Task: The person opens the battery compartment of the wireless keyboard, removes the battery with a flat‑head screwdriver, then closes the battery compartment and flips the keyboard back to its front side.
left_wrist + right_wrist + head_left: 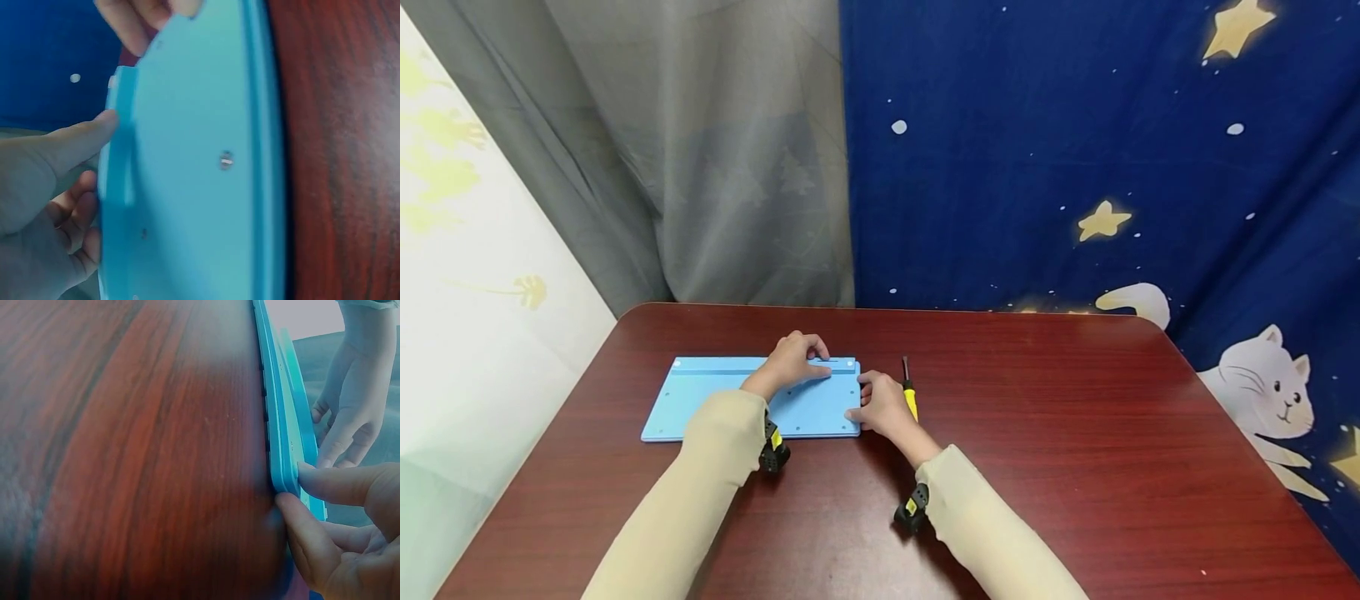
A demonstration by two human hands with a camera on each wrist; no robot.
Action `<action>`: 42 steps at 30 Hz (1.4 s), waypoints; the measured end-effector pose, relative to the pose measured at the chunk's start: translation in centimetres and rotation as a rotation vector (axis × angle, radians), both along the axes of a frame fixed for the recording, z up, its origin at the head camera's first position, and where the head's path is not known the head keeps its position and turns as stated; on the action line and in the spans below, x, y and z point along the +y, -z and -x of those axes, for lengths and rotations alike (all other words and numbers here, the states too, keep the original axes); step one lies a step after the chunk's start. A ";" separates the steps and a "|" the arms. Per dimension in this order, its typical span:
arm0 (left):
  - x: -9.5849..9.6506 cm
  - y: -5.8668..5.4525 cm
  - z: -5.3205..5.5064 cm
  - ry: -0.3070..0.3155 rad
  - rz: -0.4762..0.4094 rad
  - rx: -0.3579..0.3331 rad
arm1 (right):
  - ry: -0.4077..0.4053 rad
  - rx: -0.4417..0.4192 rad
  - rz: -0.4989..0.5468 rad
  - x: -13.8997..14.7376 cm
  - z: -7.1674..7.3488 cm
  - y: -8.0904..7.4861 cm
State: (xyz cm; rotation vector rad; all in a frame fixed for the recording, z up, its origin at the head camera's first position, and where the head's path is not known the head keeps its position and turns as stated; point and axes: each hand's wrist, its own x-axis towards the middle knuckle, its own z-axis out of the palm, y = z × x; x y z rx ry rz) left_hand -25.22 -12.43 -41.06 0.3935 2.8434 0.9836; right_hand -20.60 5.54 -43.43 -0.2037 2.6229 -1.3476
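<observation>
A light blue keyboard (715, 408) lies underside up on the table, with small screw holes and a raised strip along its far edge. My left hand (792, 360) is at that far edge, right of the middle. In the left wrist view its thumb (94, 134) rests on the raised strip and its other fingers curl behind the edge. At the keyboard's right end, my right hand (886, 404) pinches the near corner; the right wrist view shows the thumb (337, 483) on the upturned face and the index finger at the rim.
A screwdriver (910, 396) with a yellow and black handle lies just right of my right hand, its tip pointing away. The dark red wooden table (1075, 433) extends to both sides. Grey and blue curtains (970, 167) hang behind its far edge.
</observation>
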 end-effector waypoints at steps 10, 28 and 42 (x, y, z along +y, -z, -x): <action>0.2 -0.7 1.4 0.066 0.056 -0.134 | -0.016 0.002 0.020 0.1 0.0 0.0; 0.2 -1.3 1.5 0.078 0.139 -0.280 | -0.025 0.025 0.013 0.2 -0.2 0.0; 0.3 -1.2 1.4 0.079 0.140 -0.264 | -0.026 0.037 0.021 0.1 -0.3 0.2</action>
